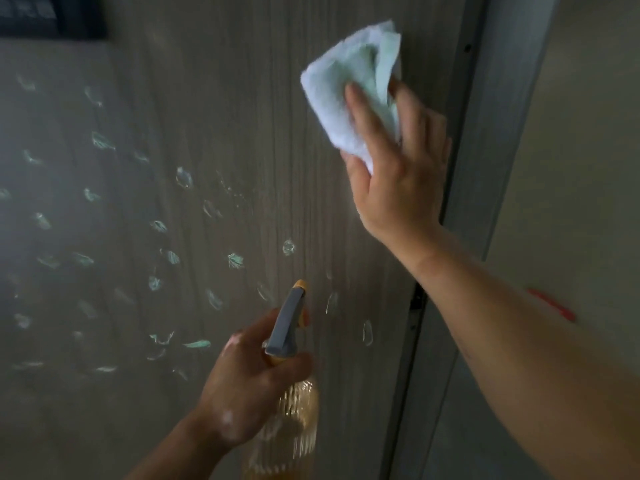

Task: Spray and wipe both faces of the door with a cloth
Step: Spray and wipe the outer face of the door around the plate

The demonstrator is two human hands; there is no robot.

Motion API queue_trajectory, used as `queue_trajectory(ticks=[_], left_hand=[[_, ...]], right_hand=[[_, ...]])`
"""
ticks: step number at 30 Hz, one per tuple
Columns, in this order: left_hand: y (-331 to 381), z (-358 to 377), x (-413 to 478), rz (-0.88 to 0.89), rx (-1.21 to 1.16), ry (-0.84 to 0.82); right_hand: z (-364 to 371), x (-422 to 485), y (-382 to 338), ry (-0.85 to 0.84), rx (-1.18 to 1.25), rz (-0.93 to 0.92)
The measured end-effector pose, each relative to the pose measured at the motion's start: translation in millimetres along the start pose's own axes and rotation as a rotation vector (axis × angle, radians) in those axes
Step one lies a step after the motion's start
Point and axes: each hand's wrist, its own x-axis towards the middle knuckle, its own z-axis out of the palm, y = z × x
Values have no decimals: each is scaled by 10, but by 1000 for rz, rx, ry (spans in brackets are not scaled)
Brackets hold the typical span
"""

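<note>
Door [242,98], 1 wood-grained face, fills our view; spray droplets [236,260] bead it from 9 to 6 o'clock. At 6 o'clock our left hand [249,386] wraps the amber spray bottle [289,410], nozzle doorward, likely kept ready. At 1 o'clock our right hand [398,174] pinches the folded pale cloth [346,88] at the panel, presumably to wipe.
</note>
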Motion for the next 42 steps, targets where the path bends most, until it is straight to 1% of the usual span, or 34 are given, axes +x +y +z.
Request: queue_trajectory(ticks=[2, 4, 6, 8, 10, 14, 16, 19, 23, 27, 31, 35, 39, 42], left_hand=[[-60, 14, -26, -9, -7, -2], [-87, 35, -67, -18, -24, -9], [-117, 73, -95, -28, -30, -28], [-151, 127, -133, -28, 1, -41], [-180, 192, -176, -28, 3, -58], [-201, 308, -226, -36, 23, -111], [-219, 345, -212, -28, 53, -112], [-234, 402, -195, -26, 57, -122], [-281, 453, -221, -25, 94, -95], [-326, 458, -273, -63, 69, -119], [-366, 427, -335, -79, 10, -131], [-464, 401, -368, -63, -42, -112], [-599, 413, -391, -44, -97, -76], [-730, 400, -384, -29, -59, -37]], right_hand=[[-66, -524, -18, -57, 37, -57], [-166, -1001, 3, -119, 33, -180], [-210, -1164, 72, -161, 26, -260], [-228, -1095, 102, -179, 35, -275], [-221, -905, 131, -175, 31, -265], [-150, -287, 220, -123, 16, -112], [-120, -96, 218, -94, 11, -84], [-106, -111, 186, -78, 27, -92], [-114, -127, 171, -59, 11, -75], [-130, -261, 148, -64, 26, -57], [-154, -624, 124, -82, 53, -38], [-176, -1175, 77, -90, 72, -31], [-252, -2048, -6, -134, 77, -44], [-298, -2666, -129, -165, 41, -111]])
